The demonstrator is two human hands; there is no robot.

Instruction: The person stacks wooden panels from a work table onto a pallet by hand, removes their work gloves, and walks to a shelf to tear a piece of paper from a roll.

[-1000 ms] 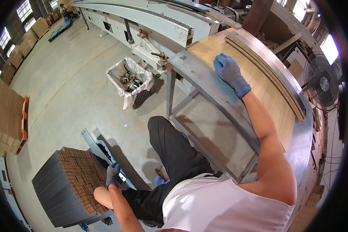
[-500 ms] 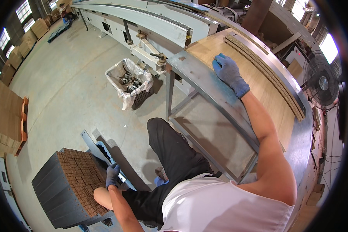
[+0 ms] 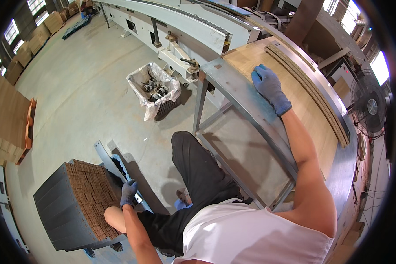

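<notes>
My right hand (image 3: 270, 88), in a blue glove, lies flat with fingers together on the wooden top of a metal-framed table (image 3: 233, 83). A stack of thin brown strips (image 3: 310, 90) lies farther back on that top. My left hand (image 3: 128, 193), also gloved, reaches down and rests at the edge of a grey cart (image 3: 57, 207) packed with small brown wooden blocks (image 3: 92, 193), touching a metal rail (image 3: 114, 165) beside it. Whether the left fingers grip anything is not visible.
A basket lined with a white bag (image 3: 156, 88) holding metal parts stands on the concrete floor. A long white conveyor machine (image 3: 185, 26) runs behind it. Stacked cardboard (image 3: 6, 119) is at the left, a standing fan (image 3: 368, 108) at the right.
</notes>
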